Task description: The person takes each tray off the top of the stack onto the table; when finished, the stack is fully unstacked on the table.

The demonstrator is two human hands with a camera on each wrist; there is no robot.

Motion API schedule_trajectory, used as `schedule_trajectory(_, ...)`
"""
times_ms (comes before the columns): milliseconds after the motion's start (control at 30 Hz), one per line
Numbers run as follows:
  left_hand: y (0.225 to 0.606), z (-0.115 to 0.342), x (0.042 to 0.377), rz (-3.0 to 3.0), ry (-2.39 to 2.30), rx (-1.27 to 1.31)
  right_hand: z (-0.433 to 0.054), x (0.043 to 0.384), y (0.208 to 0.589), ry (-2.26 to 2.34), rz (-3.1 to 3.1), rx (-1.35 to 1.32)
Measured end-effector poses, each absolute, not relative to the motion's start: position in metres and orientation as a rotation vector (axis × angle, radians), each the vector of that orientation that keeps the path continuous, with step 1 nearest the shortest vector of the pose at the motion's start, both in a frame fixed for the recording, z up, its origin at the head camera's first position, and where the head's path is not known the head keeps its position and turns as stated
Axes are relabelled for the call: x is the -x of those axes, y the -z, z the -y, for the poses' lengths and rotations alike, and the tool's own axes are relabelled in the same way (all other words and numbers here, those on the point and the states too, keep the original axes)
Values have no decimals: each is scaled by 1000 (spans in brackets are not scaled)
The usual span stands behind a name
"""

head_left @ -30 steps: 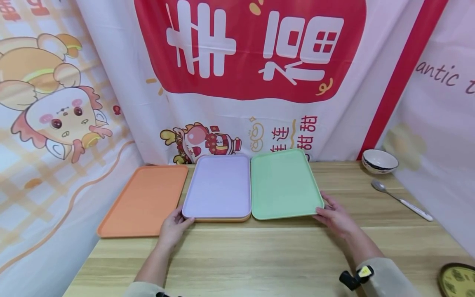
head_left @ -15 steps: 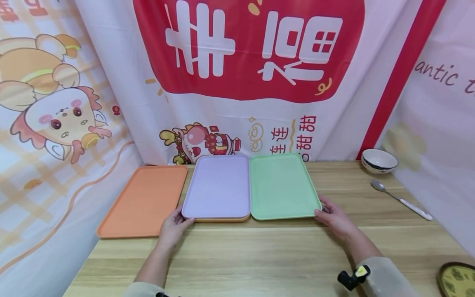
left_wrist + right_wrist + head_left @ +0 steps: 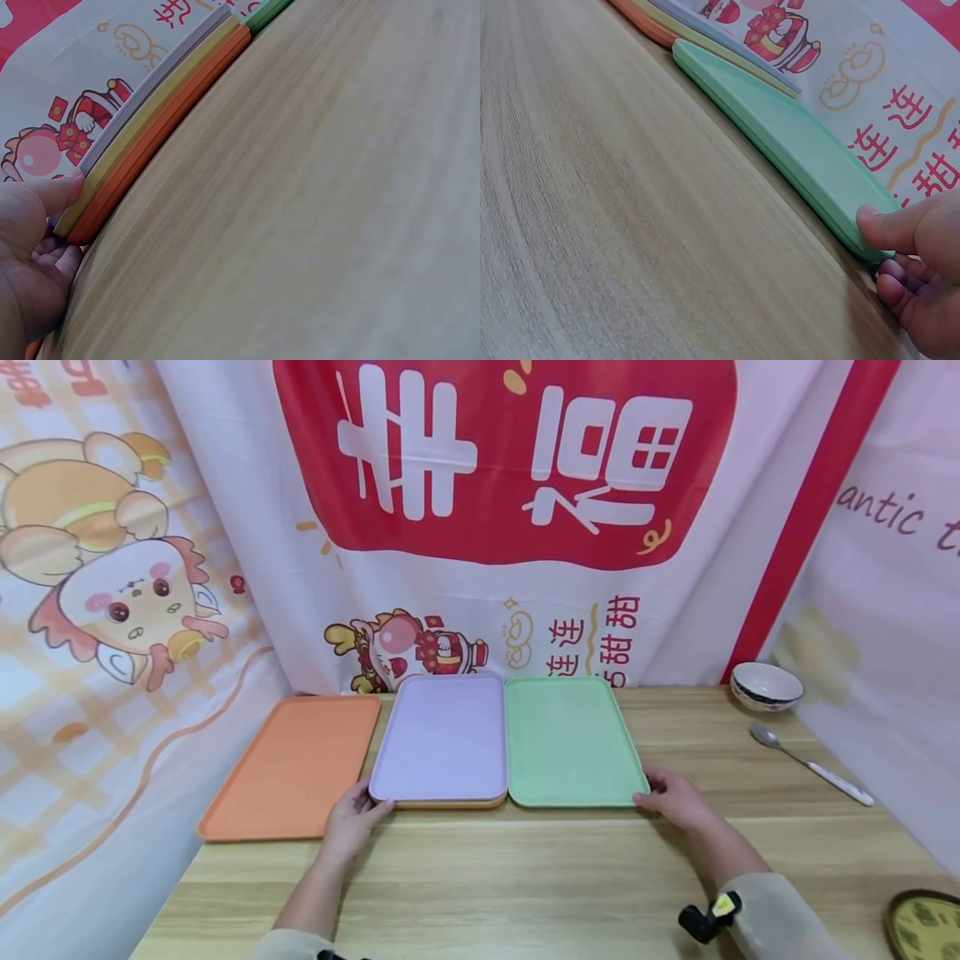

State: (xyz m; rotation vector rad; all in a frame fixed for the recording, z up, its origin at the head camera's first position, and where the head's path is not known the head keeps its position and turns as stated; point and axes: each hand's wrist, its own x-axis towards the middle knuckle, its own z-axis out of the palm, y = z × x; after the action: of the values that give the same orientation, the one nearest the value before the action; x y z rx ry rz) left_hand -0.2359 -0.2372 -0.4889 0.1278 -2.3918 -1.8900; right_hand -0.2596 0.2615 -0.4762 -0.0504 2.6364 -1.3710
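Note:
A lilac tray (image 3: 442, 739) tops a stack, with a yellow tray (image 3: 156, 97) and an orange tray (image 3: 161, 139) beneath it. At the stack's near left corner my left hand (image 3: 349, 821) grips it, thumb at the lilac rim and fingertips low by the orange tray. Directly right of the stack lies a green tray (image 3: 573, 743), its left edge alongside the lilac one. My right hand (image 3: 678, 797) pinches the green tray's near right corner. In the right wrist view the thumb (image 3: 885, 227) rests on its rim and the other fingers curl below the corner.
Another orange tray (image 3: 296, 768) lies flat at the table's left. At the back right stand a white bowl (image 3: 767, 685) and, before it, a spoon (image 3: 813, 766). A round dark-rimmed yellow item (image 3: 926, 922) shows at the right front edge. Printed curtains border the table.
The green tray has come down, its far edge dropping level with the lilac tray's. My right hand has moved slightly left and down with it. The left hand has stayed at the stack.

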Motion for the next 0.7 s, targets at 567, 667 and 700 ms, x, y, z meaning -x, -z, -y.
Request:
schedule_trajectory(567, 491, 238, 237, 2408, 1871, -147, -220, 261, 451, 1408, -2829, 20)
schedule_trajectory(667, 491, 238, 238, 2416, 1862, -150, -199, 267, 453, 1490, -2809, 65)
schedule_trajectory(700, 491, 238, 238, 2417, 1859, -143, -190, 269, 454, 1500, -2804, 76)
